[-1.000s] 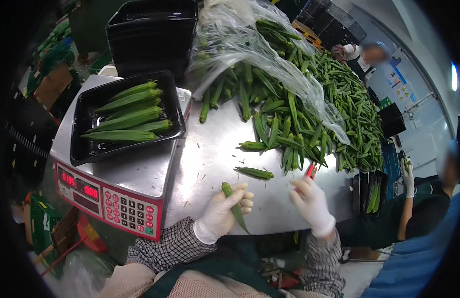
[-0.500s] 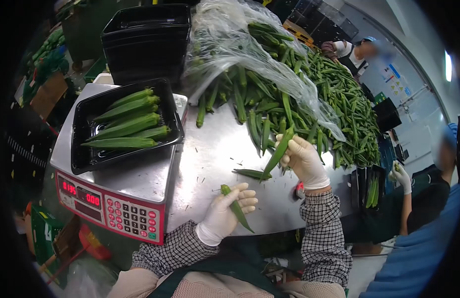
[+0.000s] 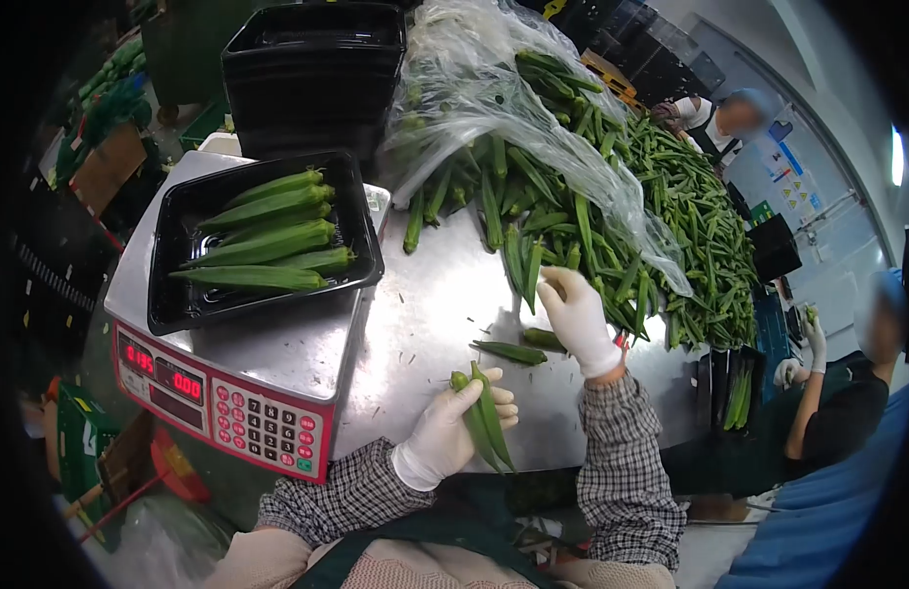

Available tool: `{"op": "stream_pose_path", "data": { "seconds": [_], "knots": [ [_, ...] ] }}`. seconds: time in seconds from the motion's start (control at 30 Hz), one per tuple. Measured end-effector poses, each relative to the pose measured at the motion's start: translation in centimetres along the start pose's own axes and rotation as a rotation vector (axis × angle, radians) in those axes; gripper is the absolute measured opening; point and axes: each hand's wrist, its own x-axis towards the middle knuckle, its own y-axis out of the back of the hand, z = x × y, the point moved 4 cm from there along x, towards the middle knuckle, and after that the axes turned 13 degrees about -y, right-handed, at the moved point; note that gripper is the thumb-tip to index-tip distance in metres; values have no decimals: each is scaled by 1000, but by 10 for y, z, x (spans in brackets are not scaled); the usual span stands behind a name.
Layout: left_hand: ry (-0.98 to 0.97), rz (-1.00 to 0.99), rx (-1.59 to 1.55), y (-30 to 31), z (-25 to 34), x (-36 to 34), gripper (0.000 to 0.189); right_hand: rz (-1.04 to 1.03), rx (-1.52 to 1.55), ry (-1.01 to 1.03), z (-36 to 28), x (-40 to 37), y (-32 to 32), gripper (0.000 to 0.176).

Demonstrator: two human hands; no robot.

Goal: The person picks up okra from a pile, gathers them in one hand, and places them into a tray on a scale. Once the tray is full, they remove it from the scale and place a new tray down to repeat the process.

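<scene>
My left hand (image 3: 442,434), in a white glove, is closed around two green okra pods (image 3: 486,417) above the near table edge. My right hand (image 3: 578,319), also gloved, reaches to the front of the okra pile (image 3: 670,211). Its fingers are curved and apart, close beside a hanging pod (image 3: 532,275), with nothing visibly held. Two loose pods lie by that hand, one of them a single okra (image 3: 510,351) on the steel table (image 3: 415,324). To the left, a black tray (image 3: 165,285) holding several okra pods rests on a red-framed scale (image 3: 233,368).
Black trays (image 3: 312,93) stand stacked behind the scale. Clear plastic sheeting (image 3: 474,88) partly covers the pile. At right, a co-worker's gloved hand (image 3: 815,344) is near a black tray with okra (image 3: 737,398). Another person (image 3: 705,123) stands behind the pile.
The pod from my right hand is now in my left hand beside the first one. My right hand has let go and moved slightly left, toward the pile's front pods. The view has shifted a little.
</scene>
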Motion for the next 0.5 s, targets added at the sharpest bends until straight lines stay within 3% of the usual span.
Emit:
{"op": "stream_pose_path", "data": {
  "seconds": [0.07,0.1,0.13,0.2,0.3,0.37,0.4,0.47,0.5],
  "knots": [
    [-12,47,-23,0,2,0,42,86,-441,-80,0,19,-12,43],
    [-17,67,-35,0,3,1,41,37,-511,-144,9,27,-21,49],
    [-24,75,-37,1,3,2,41,-73,-485,-196,22,35,-31,46],
    [-29,94,-48,3,3,2,41,-4,-328,-145,38,34,-27,39],
    [-47,90,-6,1,3,1,42,-172,311,-302,29,3,3,29],
    [-51,133,-30,-3,3,0,42,-345,322,-274,0,-37,16,28],
    [-57,155,-41,-4,3,0,43,-501,311,-407,-20,-62,22,29],
    [-73,153,-65,-3,2,1,43,-661,275,-140,-23,-88,16,29],
    [-80,153,-74,-2,2,0,43,-558,246,-185,-22,-80,18,27]
  ]
}}
